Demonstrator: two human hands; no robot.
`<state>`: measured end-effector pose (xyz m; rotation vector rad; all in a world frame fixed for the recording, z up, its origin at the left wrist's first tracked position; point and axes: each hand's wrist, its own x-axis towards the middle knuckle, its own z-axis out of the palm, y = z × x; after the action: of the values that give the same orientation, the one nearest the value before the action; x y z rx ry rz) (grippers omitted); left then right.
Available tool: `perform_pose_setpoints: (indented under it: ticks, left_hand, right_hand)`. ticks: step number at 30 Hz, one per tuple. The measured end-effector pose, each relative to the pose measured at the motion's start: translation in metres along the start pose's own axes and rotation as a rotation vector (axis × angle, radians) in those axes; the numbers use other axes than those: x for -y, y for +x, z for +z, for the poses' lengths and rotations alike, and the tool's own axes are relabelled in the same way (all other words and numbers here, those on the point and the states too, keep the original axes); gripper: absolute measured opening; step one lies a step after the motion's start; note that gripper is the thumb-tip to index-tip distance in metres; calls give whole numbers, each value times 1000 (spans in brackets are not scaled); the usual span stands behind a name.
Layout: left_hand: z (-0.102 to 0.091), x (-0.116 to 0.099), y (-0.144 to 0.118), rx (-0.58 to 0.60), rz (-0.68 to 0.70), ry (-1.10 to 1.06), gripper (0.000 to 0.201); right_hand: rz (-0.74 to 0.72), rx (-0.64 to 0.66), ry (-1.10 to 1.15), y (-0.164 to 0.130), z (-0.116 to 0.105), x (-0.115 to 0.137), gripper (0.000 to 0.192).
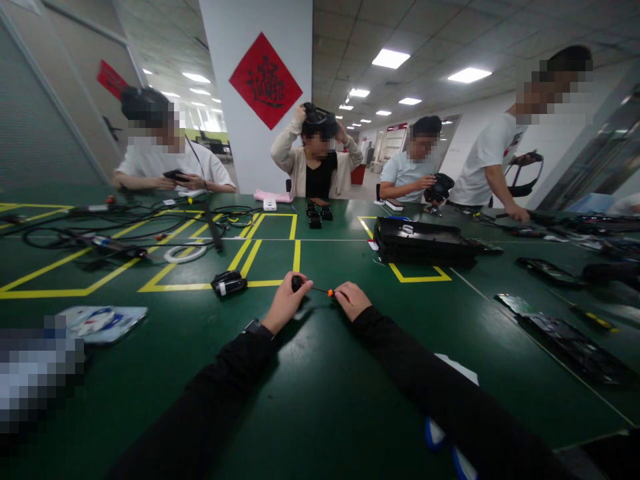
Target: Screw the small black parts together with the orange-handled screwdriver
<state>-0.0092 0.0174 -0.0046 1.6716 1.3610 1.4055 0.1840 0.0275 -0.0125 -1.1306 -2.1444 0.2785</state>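
Over the green table (320, 400), my left hand (286, 307) is closed on a small black rounded thing (297, 283). A thin dark cord or rod (320, 290) runs from its fingertips toward my right hand (353, 301). The right fingers are pinched at a small orange piece (331, 293) on that line's end. What kind of thing this is, I cannot make out. To the left of my left hand lies a black bundle with a white label (229, 283), apart from the hand.
Yellow tape (175, 287) marks boxes on the table. Black cables (100, 223) tangle at left, near a white cable coil (185, 254). Black cases (423, 240) are stacked beyond my right hand. Small black blocks (315, 219) sit ahead. Several people are across the table.
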Motion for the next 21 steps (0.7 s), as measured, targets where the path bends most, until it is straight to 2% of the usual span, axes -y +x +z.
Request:
perform_pose_setpoints:
  ticks: [3,10,15,17,19,21]
  left_hand:
    - [0,2,0,-7,-21,-21,23]
    - [-1,2,1,6,-78,-174,25]
    - [1,3,3,-47,-193,-511,27]
    - [3,4,3,-65,-250,-675,26]
    - [4,4,4,-76,-284,-768,26]
    - [4,4,4,-83,-294,-792,26]
  right_hand:
    - [14,-22,41,-1,-1,0,8]
    - [126,-68,218,-4,-4,8,21]
    - [359,-125,689,2,-2,10,29]
    - [402,-123,815,3,-2,14,30]
    - [353,-54,759,1,-1,21,29]
    - [230,32,562,-4,0,29,31]
